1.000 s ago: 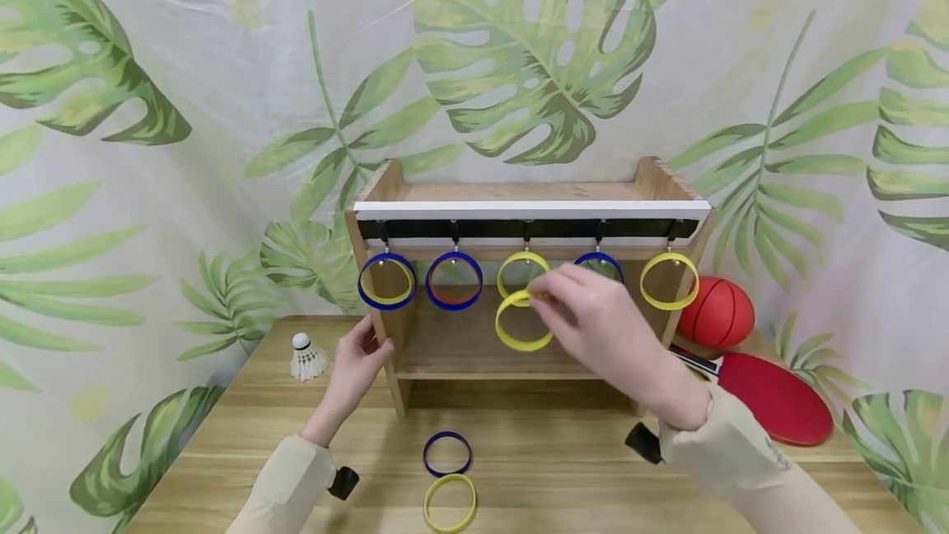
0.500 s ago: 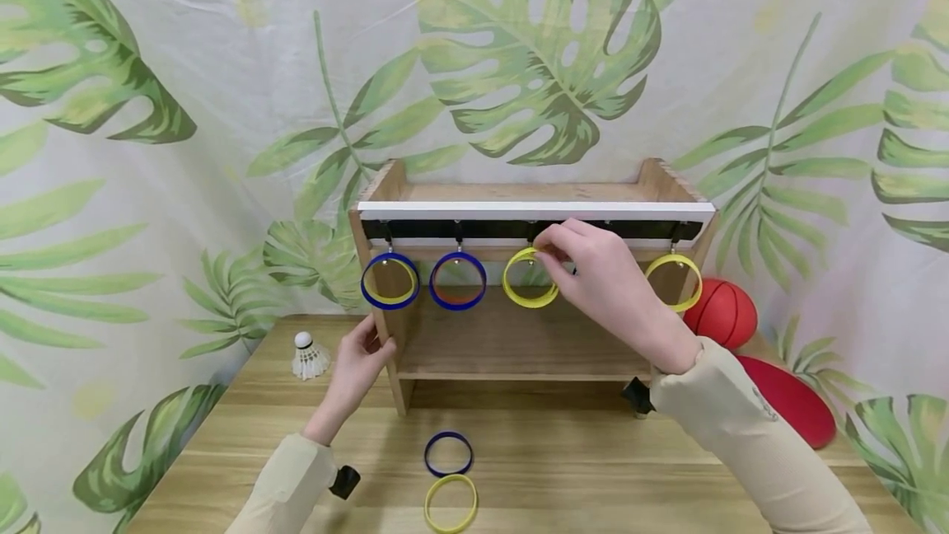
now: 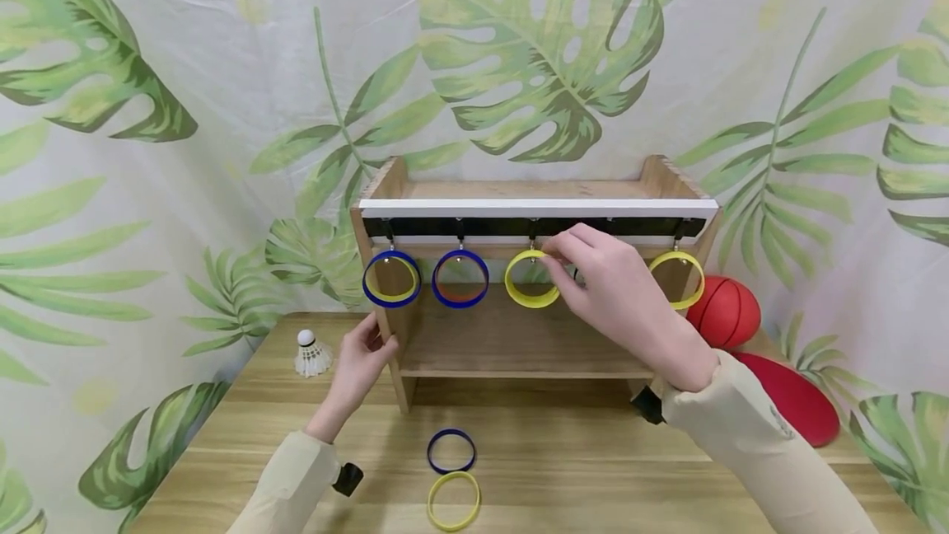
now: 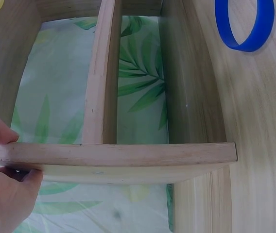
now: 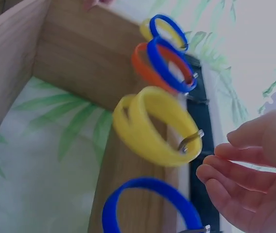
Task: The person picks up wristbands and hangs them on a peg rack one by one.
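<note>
My left hand [image 3: 361, 363] grips the left side panel [image 4: 128, 154] of a small wooden shelf [image 3: 511, 344], thumb in front. A black strip with hooks runs along the shelf's front, and silicone wristbands hang from it. At the middle hook hang two yellow wristbands [image 5: 140, 124], overlapping. My right hand [image 3: 608, 287] is beside them; in the right wrist view its thumb and fingers are apart, with nothing between them. To the left hang a blue-and-orange pair [image 5: 157, 65] and a blue-and-yellow pair [image 3: 391, 303]. A blue wristband [image 5: 110, 208] hangs right of the middle, mostly hidden by my hand in the head view.
A blue wristband [image 3: 452, 472] and a yellow wristband [image 3: 431, 505] lie on the table in front of the shelf. Left of it stands a shuttlecock [image 3: 312, 357]. On the right are a red ball [image 3: 730, 311] and a red paddle [image 3: 797, 402]. Another yellow wristband [image 3: 700, 280] hangs at the far right hook.
My right hand lifted a yellow wristband onto the middle hook, where another yellow one hung, then let go and eased slightly right. The left hand kept its grip on the panel.
</note>
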Available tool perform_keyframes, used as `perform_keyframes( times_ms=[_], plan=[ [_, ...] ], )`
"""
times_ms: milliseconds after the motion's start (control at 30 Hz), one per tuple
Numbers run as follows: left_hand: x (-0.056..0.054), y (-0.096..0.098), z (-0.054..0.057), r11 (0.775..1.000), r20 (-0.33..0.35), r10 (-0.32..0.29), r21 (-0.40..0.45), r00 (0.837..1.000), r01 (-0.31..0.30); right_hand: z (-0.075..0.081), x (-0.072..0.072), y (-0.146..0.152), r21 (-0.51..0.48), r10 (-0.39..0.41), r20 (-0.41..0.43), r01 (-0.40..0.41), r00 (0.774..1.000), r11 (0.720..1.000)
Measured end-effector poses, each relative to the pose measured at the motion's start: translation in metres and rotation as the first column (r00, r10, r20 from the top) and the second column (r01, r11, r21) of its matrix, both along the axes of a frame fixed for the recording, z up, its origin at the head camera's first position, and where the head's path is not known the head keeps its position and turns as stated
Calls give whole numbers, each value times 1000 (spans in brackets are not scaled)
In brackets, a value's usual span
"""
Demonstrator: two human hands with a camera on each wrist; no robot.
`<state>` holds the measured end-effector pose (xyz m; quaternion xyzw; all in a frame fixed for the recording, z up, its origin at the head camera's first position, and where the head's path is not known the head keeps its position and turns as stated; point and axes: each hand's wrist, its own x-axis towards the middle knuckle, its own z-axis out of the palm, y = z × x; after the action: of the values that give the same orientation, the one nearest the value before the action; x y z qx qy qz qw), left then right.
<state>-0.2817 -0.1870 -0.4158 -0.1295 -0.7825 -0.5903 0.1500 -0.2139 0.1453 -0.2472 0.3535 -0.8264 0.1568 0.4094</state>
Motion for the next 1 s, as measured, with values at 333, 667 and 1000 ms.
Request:
perform_keyframes(
  times_ms=[333, 667, 1000],
  plan=[
    [-1, 0, 1, 1000, 23, -1, 15, 1000, 0, -84, 24, -20, 33, 166, 79, -169, 983, 985],
    [-1, -2, 1, 1000, 17, -12, 11, 1000, 12, -205, 25, -50, -32, 280, 600, -328, 749, 944],
    [1, 0, 1, 1000, 28, -11, 7, 1000, 11, -240, 16, -72, -5, 171, 768, -261, 617, 965]
  ],
)
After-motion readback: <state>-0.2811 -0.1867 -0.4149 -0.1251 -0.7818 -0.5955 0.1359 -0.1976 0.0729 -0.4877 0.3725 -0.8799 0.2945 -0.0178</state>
